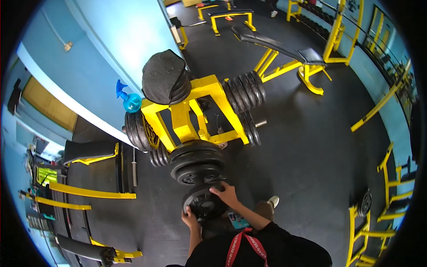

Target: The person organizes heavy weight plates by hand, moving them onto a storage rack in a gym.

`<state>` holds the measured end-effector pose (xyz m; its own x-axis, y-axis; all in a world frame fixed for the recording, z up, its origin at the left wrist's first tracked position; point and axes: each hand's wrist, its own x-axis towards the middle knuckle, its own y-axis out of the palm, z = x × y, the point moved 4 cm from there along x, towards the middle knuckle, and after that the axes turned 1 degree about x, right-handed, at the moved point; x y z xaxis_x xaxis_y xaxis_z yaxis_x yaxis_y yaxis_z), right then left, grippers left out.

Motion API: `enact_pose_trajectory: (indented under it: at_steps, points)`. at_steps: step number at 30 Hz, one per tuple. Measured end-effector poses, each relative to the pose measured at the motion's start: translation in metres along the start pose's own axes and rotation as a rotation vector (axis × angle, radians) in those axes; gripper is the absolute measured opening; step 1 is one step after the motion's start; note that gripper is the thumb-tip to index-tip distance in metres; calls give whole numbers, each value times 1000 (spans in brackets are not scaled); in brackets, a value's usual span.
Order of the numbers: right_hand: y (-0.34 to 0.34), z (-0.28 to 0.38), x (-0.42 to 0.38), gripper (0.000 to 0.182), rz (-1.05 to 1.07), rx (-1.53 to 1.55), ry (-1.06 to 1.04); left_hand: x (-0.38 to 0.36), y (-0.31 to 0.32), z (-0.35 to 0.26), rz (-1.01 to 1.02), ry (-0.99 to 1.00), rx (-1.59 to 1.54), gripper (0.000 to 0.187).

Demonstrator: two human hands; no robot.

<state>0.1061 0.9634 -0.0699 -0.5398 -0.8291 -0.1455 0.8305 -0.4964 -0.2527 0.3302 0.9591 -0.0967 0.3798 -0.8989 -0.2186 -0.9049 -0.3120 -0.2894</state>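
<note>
Low in front of my body, a black weight plate (202,204) is gripped at its rim between both hands. My left hand (190,218) is closed around its left edge, thumb on the face. On the opposite upper right edge, my right hand (226,196) is closed with its thumb over the face. Right beyond it, several black plates (195,160) sit stacked on the near peg of a yellow plate rack (182,120), and the held plate's far rim is close to them. More plates (244,91) hang on the rack's right side and others (138,131) on its left.
A blue spray bottle (131,102) stands at the rack's left, beside a dark cloth-like cover (163,76) over the top plates. An inclined bench (280,46) stands beyond to the right. Padded yellow-framed equipment (91,151) is at left. Blue walls (129,35) border the rack.
</note>
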Motion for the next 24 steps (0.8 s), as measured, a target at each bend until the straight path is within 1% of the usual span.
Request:
enact_pose_trajectory:
  at_steps: [1,2,4,5,6,8,9,10,12,13,14,16,18,19,20,22,23,24]
  points:
    - [-9,1,0,48,71,-74,-7,-19,2,0,-65,-54,-40,42]
    - [-23,1,4,48,101,-74,-29,-35,10,-2,-98,-52,-56,42]
    - [-56,0,0,45,241,-10,-21,-83,20,-11,-146,-37,-59,41]
    - [-79,0,-1,45,210,66,-76,-101,30,-3,-167,-12,-103,41]
    - [-105,5,-2,45,241,70,-83,-123,44,-9,-199,-13,-106,41]
    - [-167,14,-3,47,203,25,-32,-166,71,-35,-206,52,55,41]
    - [-195,10,-1,50,198,22,9,-182,85,-39,-144,32,167,39]
    - [-218,2,4,50,196,17,12,-204,109,-61,-136,26,98,38]
    - [-268,-19,19,53,101,-80,61,-232,152,-74,-37,-9,54,38]
    - [-291,-23,28,56,89,-116,120,-243,175,-78,-22,-14,45,38]
    - [-309,-33,37,56,74,-121,119,-251,199,-83,11,14,12,40]
    - [-347,-49,65,60,-100,-28,115,-252,249,-89,50,56,-36,43]
    - [-387,-56,96,61,-114,-58,143,-245,299,-88,129,119,83,48]
    - [-405,-57,112,62,-114,-86,171,-245,323,-90,121,117,77,48]
    - [-417,-61,131,62,-102,-89,153,-241,353,-96,136,153,91,49]
    - [-449,-73,178,61,-222,-25,105,-231,413,-115,133,207,70,50]
    - [-465,-82,208,61,-219,-29,64,-228,445,-127,165,217,50,49]
    - [-482,-92,237,61,-266,-32,47,-223,479,-136,199,227,35,49]
